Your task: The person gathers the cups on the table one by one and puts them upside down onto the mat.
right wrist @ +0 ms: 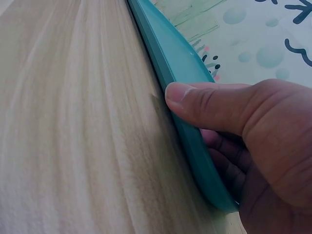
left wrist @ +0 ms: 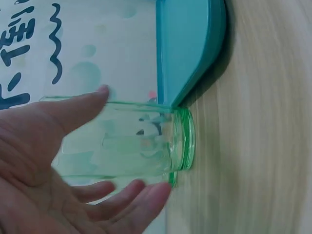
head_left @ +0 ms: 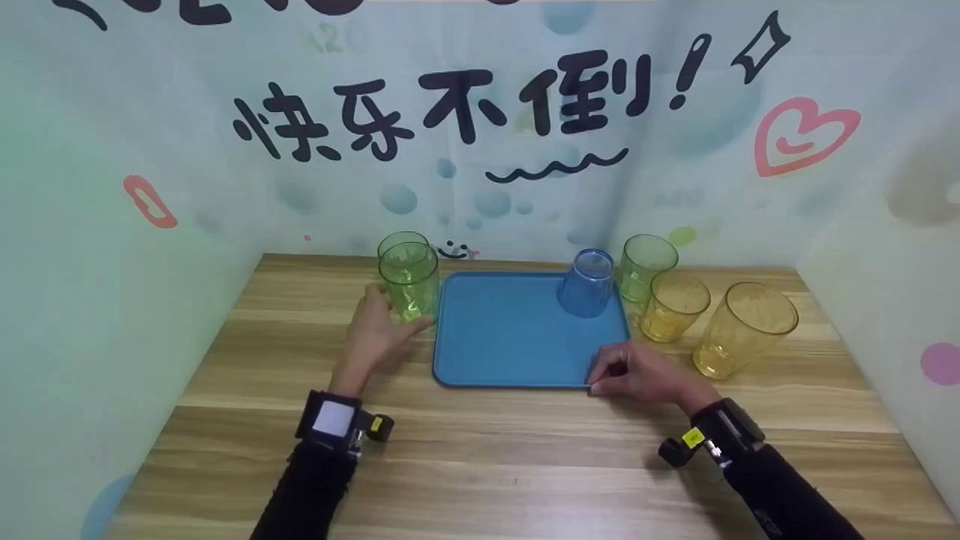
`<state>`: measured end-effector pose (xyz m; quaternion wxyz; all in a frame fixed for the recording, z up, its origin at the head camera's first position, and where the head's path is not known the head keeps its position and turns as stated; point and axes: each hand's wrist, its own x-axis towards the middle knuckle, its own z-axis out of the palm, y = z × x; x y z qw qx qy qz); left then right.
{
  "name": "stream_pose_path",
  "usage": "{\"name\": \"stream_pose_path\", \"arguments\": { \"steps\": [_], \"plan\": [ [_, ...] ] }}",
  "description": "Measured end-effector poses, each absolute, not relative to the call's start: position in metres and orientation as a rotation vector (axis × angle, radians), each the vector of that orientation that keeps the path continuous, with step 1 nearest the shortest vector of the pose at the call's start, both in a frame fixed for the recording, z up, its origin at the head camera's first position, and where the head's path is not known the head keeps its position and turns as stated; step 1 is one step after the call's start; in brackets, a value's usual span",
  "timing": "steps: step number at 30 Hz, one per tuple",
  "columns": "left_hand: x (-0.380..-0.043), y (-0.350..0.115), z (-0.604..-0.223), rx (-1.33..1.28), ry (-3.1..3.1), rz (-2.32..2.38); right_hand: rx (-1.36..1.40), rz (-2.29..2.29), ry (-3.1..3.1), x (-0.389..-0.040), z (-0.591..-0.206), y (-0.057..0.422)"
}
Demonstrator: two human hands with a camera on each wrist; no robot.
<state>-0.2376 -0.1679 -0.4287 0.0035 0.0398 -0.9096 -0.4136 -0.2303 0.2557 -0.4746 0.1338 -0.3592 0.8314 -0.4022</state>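
A: Head view first. Make the blue tray [head_left: 517,337] the dial, twelve towards the printed backdrop [head_left: 480,217]. Where are the hands?

B: The left hand [head_left: 373,330] is at nine, thumb and fingers spread about the front green glass [head_left: 411,289]. The right hand [head_left: 641,373] is near four, pinching the tray's edge by its near corner.

A: And the glasses?

B: That front green glass stands at ten, just beside the tray, with the rear green glass [head_left: 403,236] behind it. The blue glass [head_left: 586,285] is on the tray at half past one, narrow end up. Off the tray, the far green glass [head_left: 637,277] is at two, the shorter amber glass [head_left: 664,324] near it, the taller amber glass [head_left: 739,337] at three, farther out.

A: Left wrist view?

B: The front glass appears sideways, base towards three, thumb above, fingers below. I can't tell whether they touch it. The tray's corner shows at one.

A: Right wrist?

B: The tray runs from twelve to five, with wooden table [right wrist: 73,122] at nine. The thumb presses the rim's outer side; the other fingers curl behind it.
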Motion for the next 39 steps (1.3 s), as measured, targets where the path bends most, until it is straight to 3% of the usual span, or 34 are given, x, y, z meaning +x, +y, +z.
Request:
{"name": "stream_pose_path", "arguments": {
  "steps": [11,20,30,39],
  "plan": [
    [-0.244,-0.157,-0.432,0.177,-2.568,-1.374,-0.963,-1.159,2.428,-0.228,-0.474,0.254],
    [-0.247,-0.150,-0.434,0.174,-2.516,-1.376,-0.952,-1.168,2.421,-0.215,-0.452,0.243],
    [-0.252,-0.150,-0.438,0.179,-2.499,-1.324,-0.991,-1.181,2.425,-0.228,-0.474,0.254],
    [-0.250,-0.147,-0.438,0.219,-2.503,-1.317,-0.962,-1.168,2.430,-0.222,-0.465,0.250]
  ]
}}
